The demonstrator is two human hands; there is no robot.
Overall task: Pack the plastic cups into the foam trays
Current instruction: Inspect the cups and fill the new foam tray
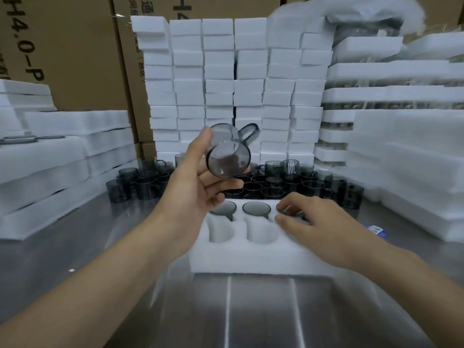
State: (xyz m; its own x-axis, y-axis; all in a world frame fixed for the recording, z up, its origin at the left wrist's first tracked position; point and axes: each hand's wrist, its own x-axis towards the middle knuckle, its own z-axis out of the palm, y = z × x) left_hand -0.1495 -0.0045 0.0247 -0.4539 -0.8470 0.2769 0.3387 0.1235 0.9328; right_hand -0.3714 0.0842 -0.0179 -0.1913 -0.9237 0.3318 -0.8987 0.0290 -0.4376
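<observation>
Right hand lies on the foam tray, largely hiding the third seated cup; its grip cannot be told. Left hand, raised, grips a tilted smoky cup.

Single view for me: head cam, wide-angle, worn at head height, facing fwd and down over the table. It's close in. Forearms enter from the bottom corners, left hand and right hand sit mid-frame, cup approx. centre, tray just below. Foam stacks and boxes fill the top; edges bow w/ lens distortion.
</observation>
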